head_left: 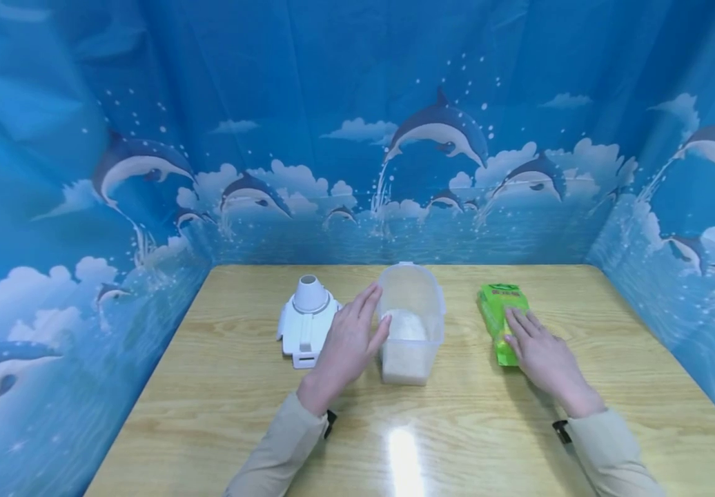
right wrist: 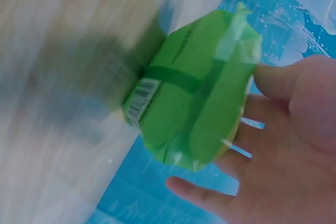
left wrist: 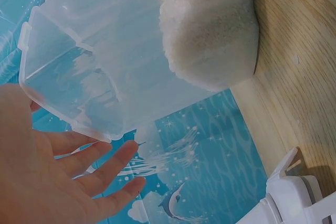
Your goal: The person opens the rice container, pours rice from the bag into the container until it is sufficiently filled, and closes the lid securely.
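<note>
A clear plastic container [head_left: 411,331], partly filled with white rice-like grains [left wrist: 210,30], stands upright mid-table, its lid off. My left hand [head_left: 351,338] is at the left side of its rim, fingers extended and spread in the left wrist view, not wrapped round it. On the right, a green packet [head_left: 499,310] with a barcode label [right wrist: 142,99] lies on the table. My right hand [head_left: 542,351] rests on it with fairly straight fingers; the thumb is at its near end. Part of the packet is hidden beneath the hand.
Left of the container lies a white plastic lid [head_left: 308,324] with a raised cone-shaped spout. The wooden table [head_left: 208,414] meets a blue dolphin-print curtain [head_left: 332,103] at its back and sides.
</note>
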Action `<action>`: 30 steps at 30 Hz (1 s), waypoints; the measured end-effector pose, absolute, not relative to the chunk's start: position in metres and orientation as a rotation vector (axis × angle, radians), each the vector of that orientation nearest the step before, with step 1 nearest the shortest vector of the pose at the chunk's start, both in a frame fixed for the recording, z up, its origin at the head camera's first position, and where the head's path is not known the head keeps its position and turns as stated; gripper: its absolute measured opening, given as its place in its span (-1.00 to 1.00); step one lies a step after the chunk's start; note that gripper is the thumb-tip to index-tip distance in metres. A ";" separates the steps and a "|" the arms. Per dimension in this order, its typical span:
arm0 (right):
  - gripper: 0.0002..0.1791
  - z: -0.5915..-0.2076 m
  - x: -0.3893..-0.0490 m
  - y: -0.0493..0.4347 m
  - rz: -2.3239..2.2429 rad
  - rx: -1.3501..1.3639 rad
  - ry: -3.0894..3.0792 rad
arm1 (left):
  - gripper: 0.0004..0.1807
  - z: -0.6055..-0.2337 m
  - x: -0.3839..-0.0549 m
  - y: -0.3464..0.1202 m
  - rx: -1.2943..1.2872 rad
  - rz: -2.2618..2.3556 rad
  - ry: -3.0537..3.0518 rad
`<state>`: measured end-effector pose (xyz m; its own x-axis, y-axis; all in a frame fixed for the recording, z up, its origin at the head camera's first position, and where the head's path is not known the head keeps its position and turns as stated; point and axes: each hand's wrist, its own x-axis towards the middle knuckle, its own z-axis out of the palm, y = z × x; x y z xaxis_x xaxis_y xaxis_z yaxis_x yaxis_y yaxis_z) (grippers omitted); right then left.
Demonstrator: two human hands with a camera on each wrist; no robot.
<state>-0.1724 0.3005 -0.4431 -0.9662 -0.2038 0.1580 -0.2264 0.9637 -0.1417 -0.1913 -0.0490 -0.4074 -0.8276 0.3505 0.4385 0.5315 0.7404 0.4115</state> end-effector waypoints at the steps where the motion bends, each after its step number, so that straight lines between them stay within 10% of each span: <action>1: -0.38 -0.444 -0.172 0.300 0.232 0.328 -2.982 | -0.37 -0.408 -0.192 -0.049 -0.684 -0.763 -2.606; 30: -0.37 -0.425 -0.169 0.261 0.304 0.418 -2.664 | -0.36 -0.410 -0.191 -0.050 -0.675 -0.761 -2.615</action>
<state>-0.1690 0.2607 -0.4249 -0.8644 -0.2420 0.4407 -0.3350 0.9309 -0.1459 -0.1913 -0.0495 -0.4095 -0.8316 0.3467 0.4339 0.5254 0.7442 0.4124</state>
